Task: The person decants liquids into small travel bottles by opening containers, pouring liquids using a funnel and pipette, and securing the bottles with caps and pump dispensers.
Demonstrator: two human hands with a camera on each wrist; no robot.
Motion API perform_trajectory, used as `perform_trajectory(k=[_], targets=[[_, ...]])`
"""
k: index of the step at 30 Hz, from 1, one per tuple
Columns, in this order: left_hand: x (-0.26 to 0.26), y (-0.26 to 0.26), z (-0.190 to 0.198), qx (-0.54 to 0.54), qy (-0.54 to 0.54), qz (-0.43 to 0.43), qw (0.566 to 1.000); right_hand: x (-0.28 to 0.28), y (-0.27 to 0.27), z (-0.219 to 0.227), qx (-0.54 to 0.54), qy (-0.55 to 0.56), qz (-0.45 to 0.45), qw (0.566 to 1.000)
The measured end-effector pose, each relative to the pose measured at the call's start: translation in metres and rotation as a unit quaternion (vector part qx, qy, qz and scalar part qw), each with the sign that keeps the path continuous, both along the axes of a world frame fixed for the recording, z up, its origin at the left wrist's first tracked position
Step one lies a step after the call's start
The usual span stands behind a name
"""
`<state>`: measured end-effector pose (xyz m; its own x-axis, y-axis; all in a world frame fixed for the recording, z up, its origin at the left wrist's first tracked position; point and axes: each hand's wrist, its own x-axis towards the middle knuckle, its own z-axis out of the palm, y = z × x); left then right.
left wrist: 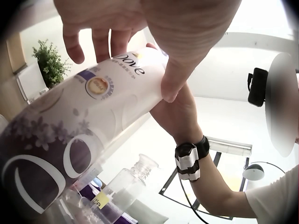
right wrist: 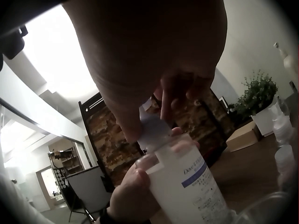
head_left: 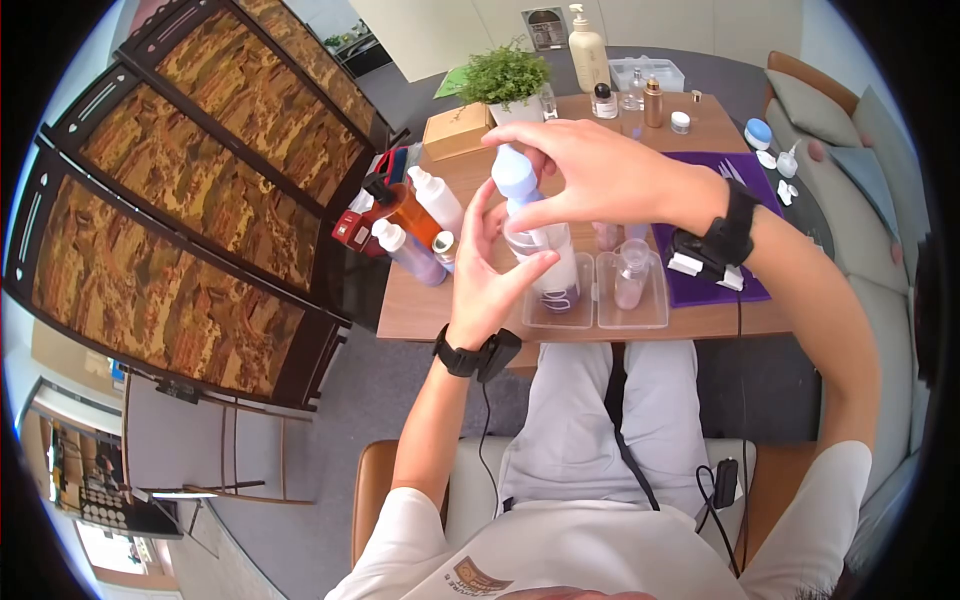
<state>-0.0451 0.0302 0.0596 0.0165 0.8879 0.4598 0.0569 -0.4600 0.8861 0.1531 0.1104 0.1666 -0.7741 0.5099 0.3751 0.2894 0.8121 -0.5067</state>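
A Dove pump bottle (left wrist: pixel 107 98) with a purple floral print stands at the table's front, over a clear tray in the head view. My left hand (head_left: pixel 490 290) grips its upper part, thumb on one side and fingers on the other. Above it, my right hand (head_left: pixel 610 175) pinches the pale blue pump head (head_left: pixel 515 175) between thumb and fingers. The right wrist view shows the pump head (right wrist: pixel 154 133) at the bottle's top, with the left hand (right wrist: pixel 133 196) around the shoulder below. Just right of the bottle is a small clear bottle (head_left: pixel 631 275).
Two clear trays (head_left: pixel 632 322) sit along the front edge, beside a purple mat (head_left: pixel 715 285). At left stand an amber pump bottle (head_left: pixel 405 212), a white bottle (head_left: pixel 436 195) and a lilac bottle (head_left: pixel 410 255). Behind are a cardboard box (head_left: pixel 457 130), a potted plant (head_left: pixel 506 80) and several cosmetics.
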Motion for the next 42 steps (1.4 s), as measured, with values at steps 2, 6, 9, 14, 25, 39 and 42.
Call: perform_trajectory(k=[2, 6, 9, 14, 25, 39, 42], targets=[[0.000, 0.003, 0.000, 0.009, -0.003, -0.007, 1.000, -0.003, -0.003, -0.002, 0.014, -0.031, -0.043, 0.998], [0.001, 0.001, 0.000, 0.007, -0.008, -0.004, 1.000, -0.002, -0.005, -0.009, -0.010, 0.053, 0.001, 0.999], [0.000, 0.003, -0.005, 0.018, 0.001, 0.004, 1.000, 0.007, -0.002, 0.005, -0.044, 0.007, 0.020, 0.999], [0.002, 0.001, 0.001, 0.007, -0.002, 0.003, 1.000, -0.005, -0.001, -0.001, -0.005, 0.028, 0.000, 1.000], [-0.004, 0.005, -0.005, 0.002, 0.014, -0.025, 1.000, 0.002, 0.000, 0.003, -0.034, 0.012, 0.022, 0.999], [-0.002, 0.000, -0.002, 0.015, 0.038, -0.002, 0.999, 0.000, -0.016, -0.011, -0.001, 0.067, -0.042, 0.997], [-0.009, -0.005, -0.008, 0.081, 0.035, 0.038, 0.995, 0.003, -0.015, -0.010, -0.053, 0.050, -0.048, 0.996]])
